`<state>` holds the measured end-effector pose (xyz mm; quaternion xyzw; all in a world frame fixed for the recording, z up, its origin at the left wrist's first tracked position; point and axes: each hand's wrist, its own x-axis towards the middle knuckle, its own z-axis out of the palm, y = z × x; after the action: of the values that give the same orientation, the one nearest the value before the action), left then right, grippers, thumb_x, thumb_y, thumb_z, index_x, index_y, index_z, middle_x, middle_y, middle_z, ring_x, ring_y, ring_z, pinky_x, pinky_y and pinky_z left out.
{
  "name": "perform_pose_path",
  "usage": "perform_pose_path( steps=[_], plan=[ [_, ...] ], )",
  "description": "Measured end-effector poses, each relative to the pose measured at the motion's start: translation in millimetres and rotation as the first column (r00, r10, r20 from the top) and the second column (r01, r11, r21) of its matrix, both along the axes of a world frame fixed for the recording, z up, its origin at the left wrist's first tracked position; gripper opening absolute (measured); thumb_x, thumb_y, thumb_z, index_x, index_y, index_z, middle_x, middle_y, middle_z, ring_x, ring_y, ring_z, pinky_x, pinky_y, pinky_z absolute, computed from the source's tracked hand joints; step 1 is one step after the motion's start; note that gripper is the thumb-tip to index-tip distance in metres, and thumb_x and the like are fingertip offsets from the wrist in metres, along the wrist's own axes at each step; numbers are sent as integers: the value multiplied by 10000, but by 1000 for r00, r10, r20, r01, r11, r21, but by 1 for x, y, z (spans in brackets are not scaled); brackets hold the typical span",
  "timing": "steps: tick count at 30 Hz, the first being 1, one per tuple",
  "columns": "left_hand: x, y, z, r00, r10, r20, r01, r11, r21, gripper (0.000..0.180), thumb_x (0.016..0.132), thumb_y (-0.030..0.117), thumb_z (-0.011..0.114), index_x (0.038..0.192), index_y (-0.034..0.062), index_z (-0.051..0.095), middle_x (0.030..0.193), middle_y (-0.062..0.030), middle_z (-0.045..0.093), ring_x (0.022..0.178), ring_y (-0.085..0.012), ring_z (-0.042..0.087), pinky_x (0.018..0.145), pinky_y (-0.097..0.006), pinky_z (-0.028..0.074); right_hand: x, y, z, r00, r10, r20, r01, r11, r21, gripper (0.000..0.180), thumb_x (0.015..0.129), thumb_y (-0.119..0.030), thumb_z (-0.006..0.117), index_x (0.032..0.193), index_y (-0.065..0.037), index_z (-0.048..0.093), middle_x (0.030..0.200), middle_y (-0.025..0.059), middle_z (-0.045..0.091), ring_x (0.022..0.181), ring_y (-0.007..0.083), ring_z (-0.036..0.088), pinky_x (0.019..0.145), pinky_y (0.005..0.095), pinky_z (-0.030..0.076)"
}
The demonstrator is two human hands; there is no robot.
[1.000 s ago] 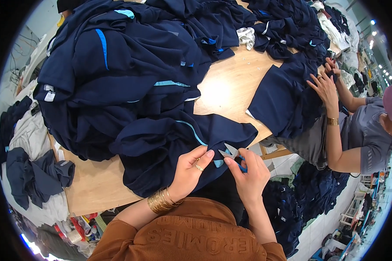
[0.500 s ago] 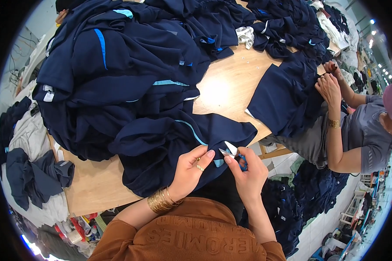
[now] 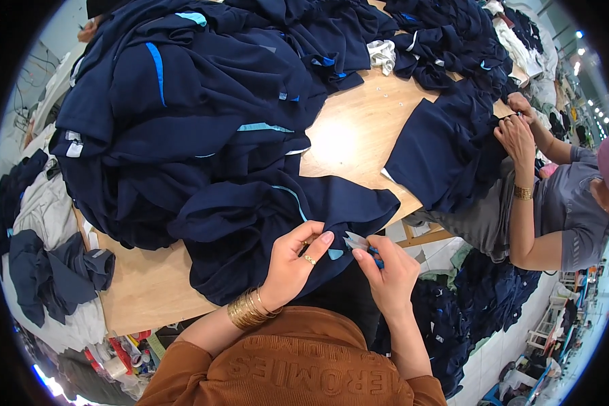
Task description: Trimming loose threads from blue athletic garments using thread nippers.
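Navy cloth [image 3: 240, 227] is pinched by the left hand [image 3: 292, 262], beside blue-handled scissors [image 3: 356, 241] gripped by the right hand [image 3: 394, 272], and is loosely rumpled, edged with light-blue trim [image 3: 293, 196].

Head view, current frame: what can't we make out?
All in the head view:
- Scissors, handle shape: mostly covered by the right hand.
- Navy garment directly beneath the left hand: hidden by its fingers and palm.
- Whatever the co-worker's hands grip: too small, partly behind fingers.
- Person at top left: cut off by the top edge, partly behind the navy pile.
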<state>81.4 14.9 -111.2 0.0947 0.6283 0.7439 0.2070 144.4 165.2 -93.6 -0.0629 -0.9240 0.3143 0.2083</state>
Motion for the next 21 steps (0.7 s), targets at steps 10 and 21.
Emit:
perform_pose_path(
  steps=[10, 21],
  plan=[
    [-1, -4, 2, 998, -39, -39, 37, 998, -54, 140, 893, 113, 546, 875, -24, 569, 678, 41, 472, 634, -16, 388, 551, -172, 328, -4, 1, -4, 999, 37, -25, -34, 992, 124, 254, 706, -281, 725, 790, -86, 586, 643, 7, 553, 530, 164, 526, 473, 270, 396],
    [-2, -4, 4, 999, -45, -25, 44, 998, -36, 154, 900, 129, 542, 854, -16, 568, 666, 50, 458, 629, -10, 382, 550, -166, 317, -4, 2, -1, 999, 26, -29, -20, 977, 210, 230, 704, -269, 725, 771, -94, 593, 609, 5, 530, 528, 166, 517, 478, 272, 397]
  ],
)
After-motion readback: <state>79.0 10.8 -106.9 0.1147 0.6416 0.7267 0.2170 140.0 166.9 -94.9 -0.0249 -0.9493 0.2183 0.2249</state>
